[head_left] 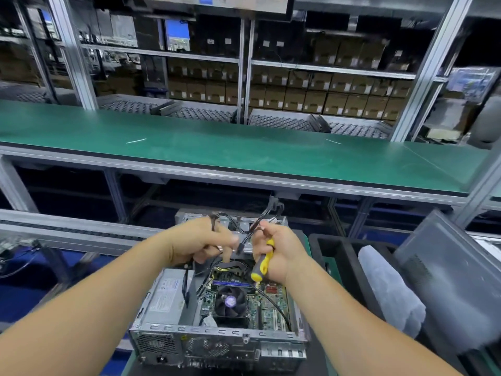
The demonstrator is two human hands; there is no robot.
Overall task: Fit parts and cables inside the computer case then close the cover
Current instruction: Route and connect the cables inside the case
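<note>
Left hand [200, 241] pinches limp black cables [245, 234] above the open computer case [217, 335]; right hand [276, 253] grips them plus a screwdriver [264, 263]. Light, floppy—best held near connectors.

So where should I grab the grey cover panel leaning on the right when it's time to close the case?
Take the grey cover panel by its upper edge, coming from above: it stands tilted with that edge free. The right hand holds the yellow screwdriver, so free it first.

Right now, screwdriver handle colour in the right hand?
Yellow and black screwdriver, gripped by the right hand; head view.
</note>
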